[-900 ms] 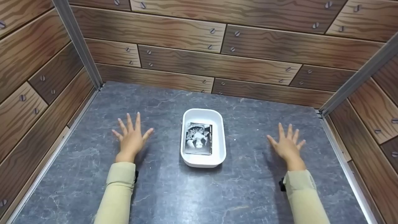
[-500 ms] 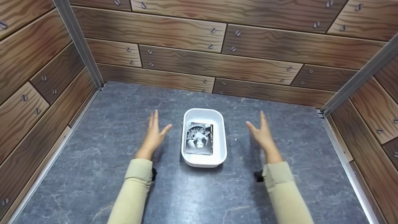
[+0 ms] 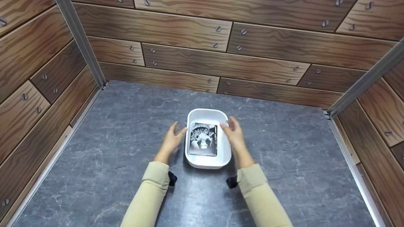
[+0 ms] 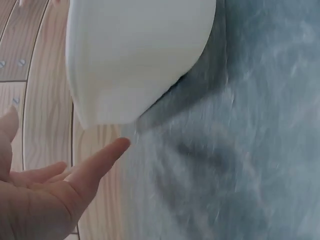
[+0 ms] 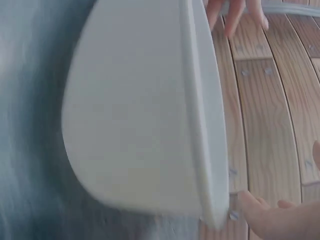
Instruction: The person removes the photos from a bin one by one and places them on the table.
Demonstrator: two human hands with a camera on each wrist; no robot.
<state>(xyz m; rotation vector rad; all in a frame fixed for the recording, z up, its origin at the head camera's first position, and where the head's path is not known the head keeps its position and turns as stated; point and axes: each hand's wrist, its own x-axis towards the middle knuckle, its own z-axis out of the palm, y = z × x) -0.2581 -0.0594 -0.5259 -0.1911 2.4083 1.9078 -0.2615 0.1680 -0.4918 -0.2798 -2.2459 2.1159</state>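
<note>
A white plastic tub with rounded corners stands on the grey tabletop. Flat inside it lies a black-and-white picture, upside down from my side. Just left of the tub is my left hand, its thumb tip close by the rim. In the left wrist view its fingers stretch out near the tub's outer wall. On the other side my right hand overlaps the right rim in the head view, thumb toward the inside. The right wrist view has the tub's wall beside that hand. Neither hand grips anything.
Wood-plank patterned panels wall in the table at the back and both sides. Grey metal posts rise at the back corners. The dark marbled tabletop spreads around the tub.
Both hands have come inward from far left and right to the tub's two sides, turning from palms down with spread fingers to palms facing each other. The tub has stayed in place.
</note>
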